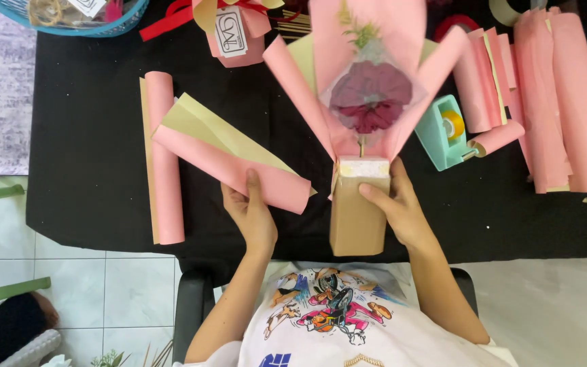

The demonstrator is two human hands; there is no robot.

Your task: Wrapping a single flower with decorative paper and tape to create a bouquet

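**Bouquet wrap: next sheet being brought in**

A half-wrapped bouquet [369,102] is held upright near the front edge of the black desk [90,156]. Its stem end is sheathed in brown paper [356,221], topped by a pale band, and this sheath is gripped by the right hand [395,204], thumb across the front, fingers closed round the far side. Pink sheets are already fanned out around a dark red flower under clear film.

A folded pink-and-cream sheet [232,153] lies just left of the bouquet. It is pinched at its lower edge by the left hand [251,212], thumb on top, fingers tucked beneath.

The step in hand is judged to be the adding of another layer: one hand steadies the bundle, the other fetches paper. The next move is judged to call for the sheet being slid against the left flank, its fold matched to the fan already in place, with the stem grip kept firm so the layers do not slip.

A teal tape dispenser [443,132] is noted just right of the bouquet, a spare roll [164,156] at far left, and more pink rolls [558,95] beyond.
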